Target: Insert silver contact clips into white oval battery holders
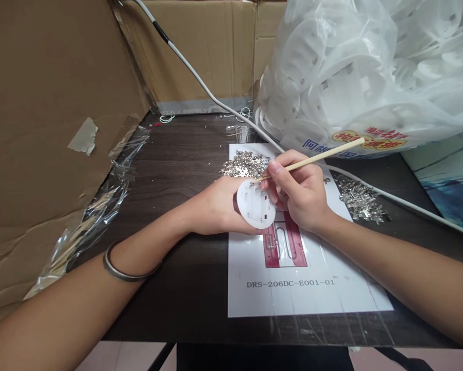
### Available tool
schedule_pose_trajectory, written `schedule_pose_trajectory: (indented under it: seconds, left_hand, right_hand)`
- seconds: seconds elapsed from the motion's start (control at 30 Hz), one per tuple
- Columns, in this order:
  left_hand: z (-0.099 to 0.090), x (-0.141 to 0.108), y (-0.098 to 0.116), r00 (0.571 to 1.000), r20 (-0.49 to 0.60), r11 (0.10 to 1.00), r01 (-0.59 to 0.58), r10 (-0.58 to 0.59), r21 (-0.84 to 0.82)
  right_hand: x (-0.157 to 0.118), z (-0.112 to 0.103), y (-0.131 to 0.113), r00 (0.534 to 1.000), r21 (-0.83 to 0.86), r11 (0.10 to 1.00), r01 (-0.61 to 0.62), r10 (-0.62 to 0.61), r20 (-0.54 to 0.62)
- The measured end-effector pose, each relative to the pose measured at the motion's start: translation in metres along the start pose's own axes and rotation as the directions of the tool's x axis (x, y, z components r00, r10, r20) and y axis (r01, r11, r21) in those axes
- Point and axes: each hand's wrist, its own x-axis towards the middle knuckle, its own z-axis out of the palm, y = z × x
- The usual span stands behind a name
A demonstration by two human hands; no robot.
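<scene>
My left hand (223,206) is wrapped round a round white plastic disc (256,206) with small slots, its face turned up. In my right hand (303,193) is a thin wooden stick (326,154), pinched between the fingers; its lower tip meets the top edge of the disc. Beneath both hands lies a white printed sheet (254,299) with a red and white picture. Small metal pieces (244,164) are heaped on the sheet's far part, just beyond the disc. Some of my left fingers are hidden behind the disc.
A second heap of metal pieces (360,200) lies to the right. At the back right stands a clear bag (331,87) full of white discs. A white cable (211,95) crosses the dark table (177,154). Cardboard walls (53,103) close off the left and back.
</scene>
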Motion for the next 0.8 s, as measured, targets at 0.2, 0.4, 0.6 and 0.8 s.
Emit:
schedule_pose_trajectory:
  seconds: [0.2,0.4,0.6,0.8]
  left_hand:
    - [-0.0001,0.0008,-0.0001,1.000,0.012,1.000,-0.014,0.013,0.018]
    - [0.0004,0.0001,0.0001,1.000,-0.001,0.999,-0.010,0.010,0.034]
    - [0.0011,0.0004,-0.0009,1.000,-0.011,0.999,0.023,-0.023,0.042]
    - [0.0002,0.0007,0.0009,1.000,-0.014,0.998,0.026,-0.025,0.057]
  right_hand:
    - [0.0004,0.0002,0.0004,0.999,-0.035,0.998,-0.048,0.048,-0.017]
    - [-0.0001,0.0003,-0.0009,0.996,-0.042,0.995,-0.086,0.085,-0.024]
    - [0.0001,0.0007,-0.0003,0.997,-0.033,0.996,-0.078,0.077,-0.031]
    - [-0.0002,0.0002,-0.0005,0.997,-0.032,0.997,-0.067,0.066,-0.029]
